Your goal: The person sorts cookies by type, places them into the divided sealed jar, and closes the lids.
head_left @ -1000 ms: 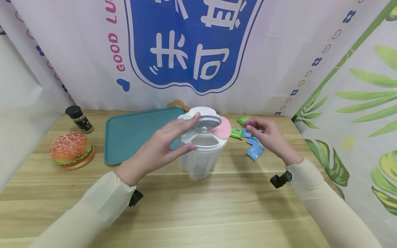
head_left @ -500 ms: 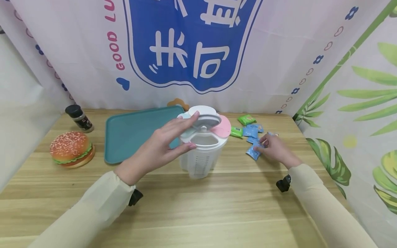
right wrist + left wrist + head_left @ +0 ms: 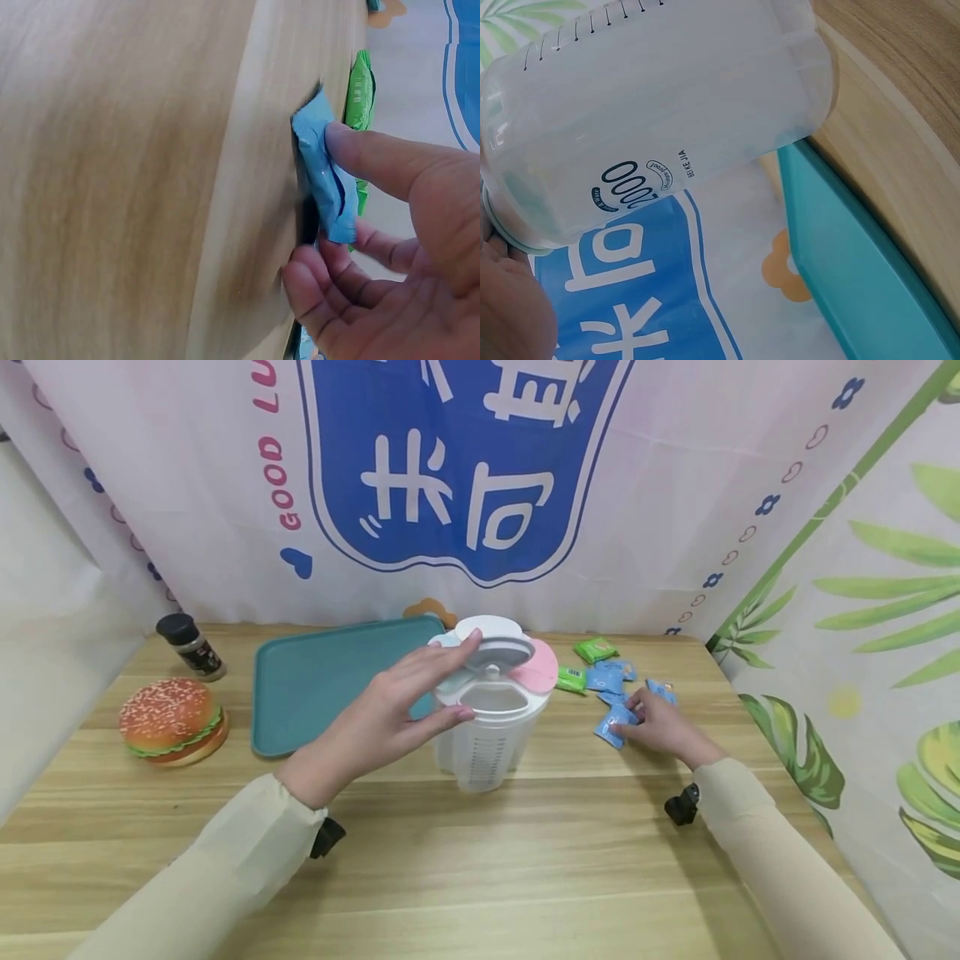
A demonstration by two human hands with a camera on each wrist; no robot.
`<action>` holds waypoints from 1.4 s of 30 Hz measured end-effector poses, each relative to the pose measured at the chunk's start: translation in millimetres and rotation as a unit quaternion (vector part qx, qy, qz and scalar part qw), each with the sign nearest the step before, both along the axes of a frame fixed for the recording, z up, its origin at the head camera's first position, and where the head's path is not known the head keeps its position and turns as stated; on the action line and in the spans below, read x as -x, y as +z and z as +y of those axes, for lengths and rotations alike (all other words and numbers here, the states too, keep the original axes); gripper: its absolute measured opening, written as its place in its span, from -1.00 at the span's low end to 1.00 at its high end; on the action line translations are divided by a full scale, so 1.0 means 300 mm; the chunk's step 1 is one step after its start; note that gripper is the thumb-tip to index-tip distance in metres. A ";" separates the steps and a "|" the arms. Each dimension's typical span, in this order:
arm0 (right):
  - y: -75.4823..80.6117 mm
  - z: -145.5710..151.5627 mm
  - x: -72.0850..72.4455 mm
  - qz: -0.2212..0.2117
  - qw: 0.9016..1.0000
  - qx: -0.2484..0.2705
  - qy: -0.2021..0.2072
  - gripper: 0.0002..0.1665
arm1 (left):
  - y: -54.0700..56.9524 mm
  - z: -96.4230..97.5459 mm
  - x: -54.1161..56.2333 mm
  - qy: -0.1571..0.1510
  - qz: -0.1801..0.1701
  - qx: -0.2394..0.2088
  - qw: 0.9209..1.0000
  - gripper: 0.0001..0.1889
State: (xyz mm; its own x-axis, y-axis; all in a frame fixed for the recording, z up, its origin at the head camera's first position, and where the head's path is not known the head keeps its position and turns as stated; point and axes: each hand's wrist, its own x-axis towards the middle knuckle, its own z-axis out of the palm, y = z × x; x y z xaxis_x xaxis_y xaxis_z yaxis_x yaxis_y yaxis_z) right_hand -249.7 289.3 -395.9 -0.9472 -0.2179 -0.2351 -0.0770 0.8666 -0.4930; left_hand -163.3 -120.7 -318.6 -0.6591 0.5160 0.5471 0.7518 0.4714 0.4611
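A clear storage jar (image 3: 487, 752) with a lid divided into white, pink and pale-blue parts stands upright on the table. Its white flap (image 3: 491, 628) is raised over an opening at the front. My left hand (image 3: 382, 718) rests against the left of the lid, fingers extended at the flap and thumb beside the front rim. At the right, my right hand (image 3: 663, 727) pinches a small blue packet (image 3: 324, 169) between thumb and fingers, low over the table. Other blue packets (image 3: 603, 679) and green packets (image 3: 596, 649) lie behind and around it.
A teal tray (image 3: 300, 693) lies left of the jar, partly behind my left hand. Farther left are a toy hamburger (image 3: 174, 722) and a black-capped shaker (image 3: 191, 647). A printed cloth (image 3: 637, 543) hangs along the table's back edge.
My right hand has moved down and toward me from the green packets to the nearest blue packet, and now pinches it. The left hand and the jar have stayed put.
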 end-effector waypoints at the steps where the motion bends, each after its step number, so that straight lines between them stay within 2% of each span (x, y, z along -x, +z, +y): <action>1: -0.001 -0.001 0.000 0.005 1.000 0.002 0.002 -0.35 | 0.000 -0.001 0.000 0.001 0.000 0.000 1.000 -0.15; 13: -0.027 0.004 0.005 0.079 0.994 0.067 0.036 -0.58 | -0.001 -0.003 0.001 0.003 -0.004 0.001 1.000 -0.15; 20: -0.032 0.012 0.002 0.068 0.992 0.088 0.054 -0.62 | 0.001 -0.002 -0.002 0.003 -0.007 0.001 1.000 -0.14; 28: 0.005 -0.014 -0.021 0.068 0.984 0.154 0.061 -0.59 | 0.003 -0.003 -0.004 0.005 -0.009 0.001 1.000 -0.14; 33: 0.071 -0.057 -0.043 0.078 0.970 0.223 0.066 -0.63 | 0.002 -0.004 -0.001 0.003 -0.004 0.000 1.000 -0.13; 37: 0.139 -0.104 -0.083 0.111 0.955 0.264 0.072 -0.66 | 0.001 -0.002 0.000 0.003 -0.004 -0.001 1.000 -0.13; 39: 0.175 -0.131 -0.105 0.142 0.943 0.290 0.080 -0.68 | 0.000 -0.002 -0.002 0.002 -0.004 -0.002 1.000 -0.13; 42: 0.232 -0.168 -0.136 0.195 0.912 0.347 0.094 -0.71 | -0.002 -0.001 -0.004 0.001 -0.004 -0.004 1.000 -0.13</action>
State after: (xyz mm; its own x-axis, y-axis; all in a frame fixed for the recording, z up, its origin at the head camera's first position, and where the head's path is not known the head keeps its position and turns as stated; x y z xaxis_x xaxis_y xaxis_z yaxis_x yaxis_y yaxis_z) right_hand -209.1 239.0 -326.3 -0.8599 -0.3527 0.3690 -0.4794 0.3096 -0.8212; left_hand -162.2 -121.1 -319.3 -0.6651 0.5095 0.5460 0.7466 0.4696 0.4712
